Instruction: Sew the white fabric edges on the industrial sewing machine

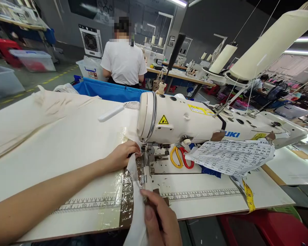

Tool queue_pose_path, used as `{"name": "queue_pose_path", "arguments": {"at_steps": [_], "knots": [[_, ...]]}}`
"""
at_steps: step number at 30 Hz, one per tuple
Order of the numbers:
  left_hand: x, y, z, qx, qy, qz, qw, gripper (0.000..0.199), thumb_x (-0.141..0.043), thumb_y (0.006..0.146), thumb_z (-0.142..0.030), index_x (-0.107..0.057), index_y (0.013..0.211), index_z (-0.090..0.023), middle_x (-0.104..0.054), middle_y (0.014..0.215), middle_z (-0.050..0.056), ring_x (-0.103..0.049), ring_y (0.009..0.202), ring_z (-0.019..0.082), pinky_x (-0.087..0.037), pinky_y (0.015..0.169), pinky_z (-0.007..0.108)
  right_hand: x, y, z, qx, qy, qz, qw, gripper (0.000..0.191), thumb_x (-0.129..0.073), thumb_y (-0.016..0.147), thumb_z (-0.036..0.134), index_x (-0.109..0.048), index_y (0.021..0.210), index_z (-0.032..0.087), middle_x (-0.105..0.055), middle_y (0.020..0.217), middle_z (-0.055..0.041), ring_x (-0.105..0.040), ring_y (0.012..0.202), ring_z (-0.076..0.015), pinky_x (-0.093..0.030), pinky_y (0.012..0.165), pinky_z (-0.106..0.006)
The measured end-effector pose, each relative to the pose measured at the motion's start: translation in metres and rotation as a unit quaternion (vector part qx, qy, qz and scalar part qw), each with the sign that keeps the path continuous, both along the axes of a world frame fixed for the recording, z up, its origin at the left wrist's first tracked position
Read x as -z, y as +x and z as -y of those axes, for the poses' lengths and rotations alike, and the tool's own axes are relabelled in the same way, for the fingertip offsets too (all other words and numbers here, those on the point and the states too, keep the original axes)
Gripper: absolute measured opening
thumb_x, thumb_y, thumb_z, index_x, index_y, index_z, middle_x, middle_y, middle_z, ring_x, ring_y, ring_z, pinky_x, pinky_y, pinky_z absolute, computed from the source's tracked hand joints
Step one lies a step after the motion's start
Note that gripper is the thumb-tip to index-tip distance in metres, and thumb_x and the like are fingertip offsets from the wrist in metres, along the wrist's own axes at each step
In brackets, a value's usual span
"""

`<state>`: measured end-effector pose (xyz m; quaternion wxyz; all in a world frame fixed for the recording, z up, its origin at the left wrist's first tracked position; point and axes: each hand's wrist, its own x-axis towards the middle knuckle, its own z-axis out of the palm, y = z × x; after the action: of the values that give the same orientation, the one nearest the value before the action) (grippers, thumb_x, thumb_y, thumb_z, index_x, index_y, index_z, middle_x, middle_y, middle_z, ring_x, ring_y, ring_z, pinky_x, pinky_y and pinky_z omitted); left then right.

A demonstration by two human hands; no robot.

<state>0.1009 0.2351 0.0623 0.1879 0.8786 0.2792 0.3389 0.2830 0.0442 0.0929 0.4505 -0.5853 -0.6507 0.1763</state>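
A white sewing machine (179, 119) reaches across the table from the right. A strip of white fabric (137, 208) runs from beneath its head down over the table's front edge. Close to the needle area, my left hand (124, 155) has its fingers bent together on the upper end of the strip. My right hand (160, 218) is lower down, thumb and forefinger closed at the strip's right edge. A small dark item shows between the right fingers, too hidden to name.
Scissors with yellow and red handles (178, 157) lie behind the strip, near patterned paper (233, 157) and a yellow tape measure (248, 196). Pale fabric (36, 112) covers the table's left. Thread cones (274, 44) stand upper right. A person in white (124, 61) sits beyond a blue bin (105, 89).
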Motion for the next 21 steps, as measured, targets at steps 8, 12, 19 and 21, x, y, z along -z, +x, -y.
{"name": "queue_pose_path", "arguments": {"at_steps": [8, 12, 19, 21], "knots": [[0.0, -0.001, 0.001, 0.001, 0.027, -0.021, 0.999, 0.012, -0.051, 0.097, -0.016, -0.063, 0.096, -0.017, -0.067, 0.101, 0.008, -0.063, 0.095, 0.02, -0.054, 0.082, 0.033, 0.02, 0.006, -0.061, 0.023, 0.072, 0.168, 0.983, 0.033, -0.035, 0.103, 0.022, -0.065, 0.114, 0.012, -0.076, 0.093, -0.0079, -0.074, 0.07, -0.0178, -0.05, 0.055, -0.023], [0.001, 0.001, 0.001, 0.0, 0.038, -0.014, 0.999, 0.013, -0.049, 0.099, -0.017, -0.062, 0.097, -0.016, -0.066, 0.102, 0.008, -0.062, 0.093, 0.02, -0.054, 0.08, 0.033, 0.024, -0.001, -0.066, 0.029, 0.086, 0.205, 0.974, 0.034, -0.035, 0.1, 0.016, -0.066, 0.112, 0.011, -0.077, 0.095, -0.007, -0.073, 0.067, -0.0173, -0.048, 0.051, -0.025], [0.0, 0.001, 0.002, 0.001, 0.021, -0.027, 0.999, 0.013, -0.049, 0.1, -0.019, -0.061, 0.1, -0.017, -0.065, 0.103, 0.008, -0.061, 0.094, 0.02, -0.053, 0.08, 0.033, 0.023, -0.002, -0.068, 0.032, 0.102, 0.214, 0.971, 0.034, -0.034, 0.101, 0.016, -0.066, 0.111, 0.01, -0.077, 0.096, -0.0063, -0.074, 0.069, -0.0164, -0.05, 0.052, -0.025], [-0.001, 0.001, 0.002, -0.003, 0.023, -0.036, 0.999, 0.013, -0.048, 0.096, -0.014, -0.061, 0.1, -0.016, -0.064, 0.102, 0.009, -0.06, 0.092, 0.021, -0.053, 0.079, 0.034, 0.023, -0.002, -0.068, 0.033, 0.099, 0.218, 0.97, 0.035, -0.034, 0.102, 0.017, -0.066, 0.112, 0.01, -0.077, 0.095, -0.0064, -0.074, 0.068, -0.0163, -0.049, 0.051, -0.025]]}}
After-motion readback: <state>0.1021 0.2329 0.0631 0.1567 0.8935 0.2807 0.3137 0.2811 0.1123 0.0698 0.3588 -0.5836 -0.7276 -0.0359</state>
